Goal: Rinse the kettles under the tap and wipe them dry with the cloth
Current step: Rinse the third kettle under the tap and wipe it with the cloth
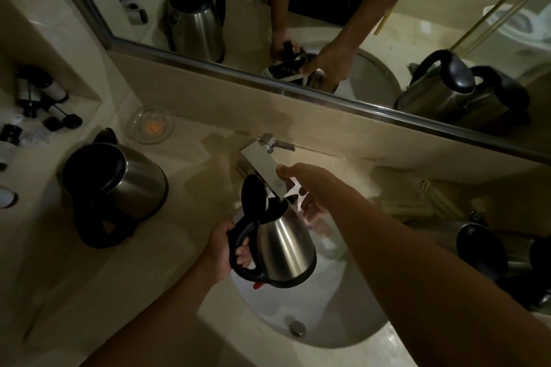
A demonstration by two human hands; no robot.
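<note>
Under the tap [269, 168], beside the right hand [310, 188] pressing its lever: kettle [283, 244], lid up, gripped by left hand [222, 250] round the handle. Stiff, slick steel; probably heavier once filled.

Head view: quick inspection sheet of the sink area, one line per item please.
Surface: beige stone counter around a white basin; drain stopper in the basin.
Job's things: held kettle, lid open, under the tap spout over the basin; second kettle on the counter at left; more kettles at right; no cloth clearly seen.
Clutter: glass dish, small dark bottles in a left niche.
Grippers: left hand grips the kettle handle; right hand touches the tap, fingers relaxed.
Cables: nothing seen.
Surroundings: wall mirror behind the tap; lighting dim.
</note>
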